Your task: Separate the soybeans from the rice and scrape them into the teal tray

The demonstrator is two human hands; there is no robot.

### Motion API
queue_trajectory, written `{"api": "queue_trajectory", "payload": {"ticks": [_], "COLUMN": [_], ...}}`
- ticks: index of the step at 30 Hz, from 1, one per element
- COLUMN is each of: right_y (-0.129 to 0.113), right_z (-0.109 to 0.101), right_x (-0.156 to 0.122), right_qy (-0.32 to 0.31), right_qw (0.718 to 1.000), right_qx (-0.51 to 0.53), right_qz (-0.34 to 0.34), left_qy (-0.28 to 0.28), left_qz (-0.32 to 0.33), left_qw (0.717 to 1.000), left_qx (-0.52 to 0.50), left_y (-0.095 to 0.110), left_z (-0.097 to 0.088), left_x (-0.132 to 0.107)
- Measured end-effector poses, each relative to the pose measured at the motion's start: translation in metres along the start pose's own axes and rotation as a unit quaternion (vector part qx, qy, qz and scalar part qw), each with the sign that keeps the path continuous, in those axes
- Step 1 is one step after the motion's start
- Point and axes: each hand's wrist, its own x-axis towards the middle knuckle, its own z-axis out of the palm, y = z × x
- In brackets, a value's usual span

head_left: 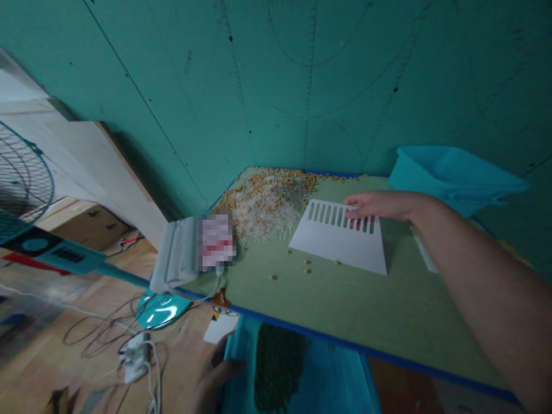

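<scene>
My right hand (374, 206) reaches across the green table (345, 305) and grips the slotted top edge of a white scraper board (338, 241), fingers showing through the slots. Beyond the board lies a heap of yellow beans mixed with white grains (269, 201) in the far corner. A few stray beans (306, 265) lie in front of the board. Below the table's near blue edge, my left hand (215, 376) holds the rim of a turquoise bin (340, 385) that carries dark green beans (276, 368).
A second turquoise bin (452, 175) stands at the table's far right by the green wall. A white device (183, 253) with a cable sits on the left corner. A fan (26, 190), a power strip (135, 359) and cables are on the floor at left.
</scene>
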Motion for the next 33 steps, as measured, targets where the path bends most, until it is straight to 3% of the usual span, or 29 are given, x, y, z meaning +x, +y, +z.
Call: {"api": "queue_trajectory", "payload": {"ticks": [9,15,19,25,33], "right_y": [-0.023,-0.024,-0.026,-0.036,-0.048], "right_z": [0.039,0.056,0.064,0.078,0.088], "right_x": [0.018,0.028,0.03,0.027,0.022], "right_qy": [-0.044,-0.082,-0.094,-0.113,-0.113], "right_qw": [0.999,0.996,0.995,0.991,0.977], "right_qx": [-0.008,-0.016,-0.019,-0.053,-0.168], "right_qz": [-0.015,-0.008,-0.015,-0.04,-0.069], "left_qy": [0.004,-0.063,-0.075,-0.064,-0.066], "left_qz": [0.003,-0.03,-0.024,0.002,-0.028], "left_qw": [1.0,0.997,0.996,0.998,0.997], "left_qx": [-0.03,-0.045,-0.035,-0.012,-0.039], "left_y": [0.01,0.003,0.007,0.02,0.018], "left_z": [-0.007,0.013,0.021,0.013,0.0], "left_x": [-0.003,-0.009,-0.012,-0.015,-0.01]}}
